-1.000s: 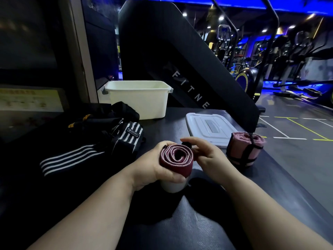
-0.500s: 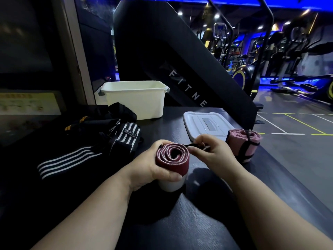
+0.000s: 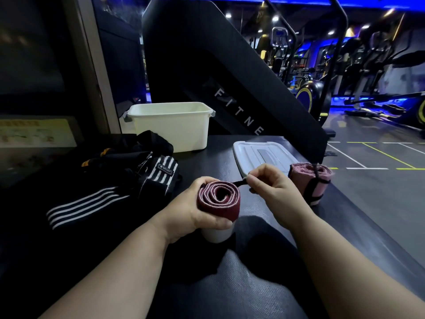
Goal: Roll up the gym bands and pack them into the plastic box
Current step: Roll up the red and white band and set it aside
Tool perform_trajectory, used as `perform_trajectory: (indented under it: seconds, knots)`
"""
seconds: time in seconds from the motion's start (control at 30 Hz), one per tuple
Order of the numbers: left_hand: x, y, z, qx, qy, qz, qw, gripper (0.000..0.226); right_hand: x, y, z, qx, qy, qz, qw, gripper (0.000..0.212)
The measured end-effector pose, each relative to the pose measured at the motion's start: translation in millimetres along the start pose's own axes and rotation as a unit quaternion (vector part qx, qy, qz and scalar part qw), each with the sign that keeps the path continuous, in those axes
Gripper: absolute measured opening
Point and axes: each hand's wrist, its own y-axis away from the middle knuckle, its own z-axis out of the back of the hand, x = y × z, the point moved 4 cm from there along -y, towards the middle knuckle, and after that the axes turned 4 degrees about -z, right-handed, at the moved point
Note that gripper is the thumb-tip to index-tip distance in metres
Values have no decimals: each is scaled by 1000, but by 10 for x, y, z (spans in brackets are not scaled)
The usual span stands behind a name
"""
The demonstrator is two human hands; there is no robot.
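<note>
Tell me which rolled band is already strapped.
The pink roll beside the lid: a black strap wraps it. The maroon roll sits in the left hand, its strap end pinched by the right hand.

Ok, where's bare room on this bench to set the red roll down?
Bare bench shows nearest you, in the middle, and a patch lies between the striped bands, white box and lid. The left is crowded with bands; the pink roll fills the right edge.

Dark worktop [image 3: 253,295] up front, a black slanted panel [image 3: 195,54] lettered FITNE right behind it, exercise machines [image 3: 379,72] off right under blue light, yellow floor lines [image 3: 388,155] below
</note>
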Motion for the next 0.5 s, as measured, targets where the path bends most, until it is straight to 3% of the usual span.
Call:
perform_trajectory:
  seconds: [0.13, 0.33, 0.5]
  knots:
    - [19, -21, 24, -13, -10, -5, 1000, 93, 84, 22, -6, 0, -21, 30, 999, 14]
    - [43, -39, 44, -41, 2, -10, 999, 91, 24, -12, 79, -20, 199, 10, 980, 13]
    - [38, -42, 37, -30, 5, -15, 999, 93, 57, -35, 173, -68, 269, 22, 961, 39]
